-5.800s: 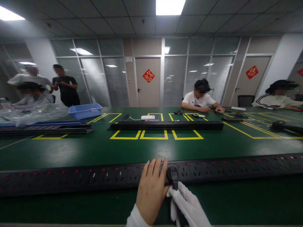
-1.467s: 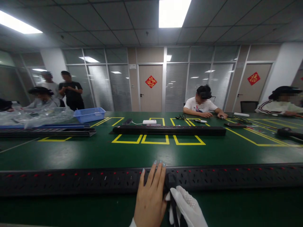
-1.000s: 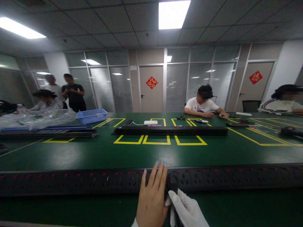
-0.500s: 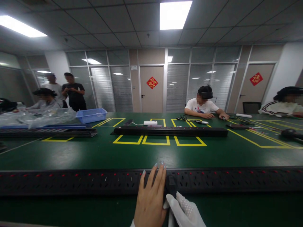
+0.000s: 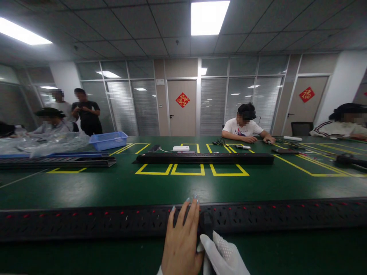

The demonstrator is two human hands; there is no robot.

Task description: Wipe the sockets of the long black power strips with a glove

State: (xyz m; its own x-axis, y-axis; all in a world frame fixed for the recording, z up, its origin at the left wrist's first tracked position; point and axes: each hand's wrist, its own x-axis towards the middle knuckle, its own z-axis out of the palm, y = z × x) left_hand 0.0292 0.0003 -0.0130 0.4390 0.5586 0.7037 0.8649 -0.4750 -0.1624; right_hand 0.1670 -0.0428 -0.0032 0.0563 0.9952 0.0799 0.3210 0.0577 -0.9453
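Along the near edge of the green table [image 5: 172, 183] lies a long black power strip [image 5: 86, 223], running left to right across the whole view. Your left hand [image 5: 182, 240], bare, rests flat on the strip with fingers straight and together, gripping nothing. Your right hand [image 5: 223, 258], in a white glove, is closed around a black plug [image 5: 207, 225] seated in a socket just right of your left fingers. A second power strip [image 5: 205, 157] lies farther back on yellow floor-tape rectangles; a blue basket [image 5: 109, 139] sits at left.
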